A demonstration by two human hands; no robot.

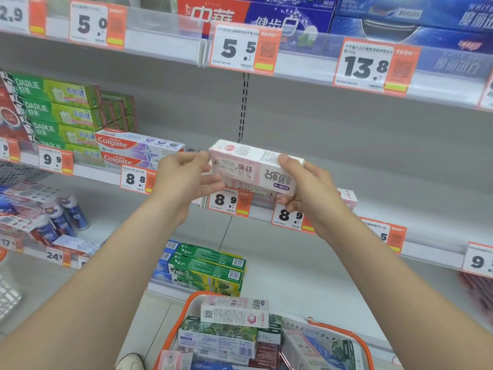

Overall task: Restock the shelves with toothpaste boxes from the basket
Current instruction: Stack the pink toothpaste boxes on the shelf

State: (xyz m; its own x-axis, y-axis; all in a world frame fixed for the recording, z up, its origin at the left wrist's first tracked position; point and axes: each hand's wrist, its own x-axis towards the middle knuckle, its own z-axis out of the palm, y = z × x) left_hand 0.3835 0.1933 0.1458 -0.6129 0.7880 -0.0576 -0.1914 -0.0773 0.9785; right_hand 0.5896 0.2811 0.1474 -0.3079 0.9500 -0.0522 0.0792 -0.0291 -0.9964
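Head view: right hand grips pink box, left hand pinches its end; basket cut off below.

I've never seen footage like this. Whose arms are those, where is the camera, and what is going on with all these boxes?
There is no machine here: these are a person's two bare arms, filmed by one wide-angle camera worn on the head, looking forward and down. The right hand grips a pink-and-white toothpaste box, its print upside down, and the left hand pinches its other end. They hold it in front of the middle shelf, above an 8.9 price tag. Below stands an orange-rimmed basket with more toothpaste boxes, a similar pink one on top. To the left, green Darlie boxes and Colgate boxes are already shelved.
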